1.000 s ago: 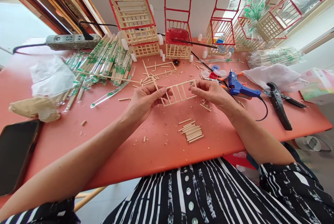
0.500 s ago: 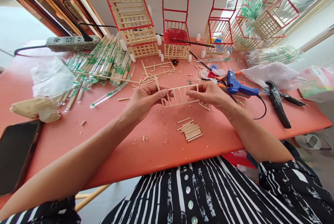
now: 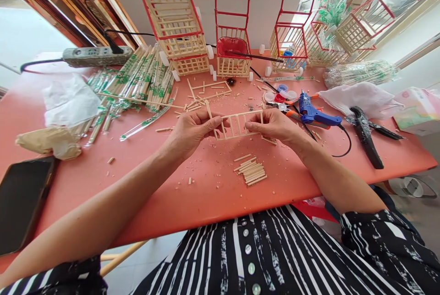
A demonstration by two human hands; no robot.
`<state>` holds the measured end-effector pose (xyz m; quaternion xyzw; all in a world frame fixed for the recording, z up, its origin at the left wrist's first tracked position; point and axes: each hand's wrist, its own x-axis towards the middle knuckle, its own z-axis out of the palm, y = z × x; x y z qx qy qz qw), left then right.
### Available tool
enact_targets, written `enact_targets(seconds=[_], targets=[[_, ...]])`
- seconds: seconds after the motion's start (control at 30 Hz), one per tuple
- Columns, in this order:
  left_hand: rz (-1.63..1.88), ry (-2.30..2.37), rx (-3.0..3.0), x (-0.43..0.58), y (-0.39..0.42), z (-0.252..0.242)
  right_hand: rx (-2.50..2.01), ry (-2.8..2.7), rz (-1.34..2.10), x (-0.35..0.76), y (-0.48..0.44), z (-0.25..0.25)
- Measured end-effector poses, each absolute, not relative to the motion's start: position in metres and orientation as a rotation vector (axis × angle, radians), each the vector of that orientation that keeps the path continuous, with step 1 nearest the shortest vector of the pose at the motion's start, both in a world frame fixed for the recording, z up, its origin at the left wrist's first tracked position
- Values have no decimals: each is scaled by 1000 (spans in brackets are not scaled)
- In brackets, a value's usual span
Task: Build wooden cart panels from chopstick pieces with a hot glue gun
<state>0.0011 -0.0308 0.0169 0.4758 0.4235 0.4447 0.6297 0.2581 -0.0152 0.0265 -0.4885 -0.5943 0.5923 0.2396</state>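
Observation:
A small ladder-like frame of pale wooden sticks is held just above the orange table between both hands. My left hand pinches its left end with thumb and fingers closed. My right hand pinches its right end the same way. A small pile of cut sticks lies on the table just below the frame. Another flat stick frame lies farther back.
Red-and-wood stick carts stand along the back edge. Wrapped chopsticks spread at back left, by a power strip. A blue glue gun, black cutters and white cloth lie right. A phone rests front left.
The hands turned the stick frame slightly and drew it a little closer together; my right hand shifted a bit to the left along it.

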Motion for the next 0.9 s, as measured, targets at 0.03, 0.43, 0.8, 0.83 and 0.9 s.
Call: enact_targets(seconds=[0.03, 0.43, 0.8, 0.83, 0.9], targets=[[1017, 967, 1085, 1, -31, 17, -1336, -1626, 1627, 258, -15, 27], [1006, 952, 1078, 1, -31, 18, -1299, -1663, 1629, 256, -15, 29], [1000, 986, 1074, 3, -32, 20, -1315, -1650, 1621, 255, -15, 27], [1002, 985, 1071, 3, -32, 20, -1322, -1646, 1619, 255, -15, 28], [1003, 984, 1067, 3, -32, 20, -1330, -1637, 1616, 256, -15, 29]])
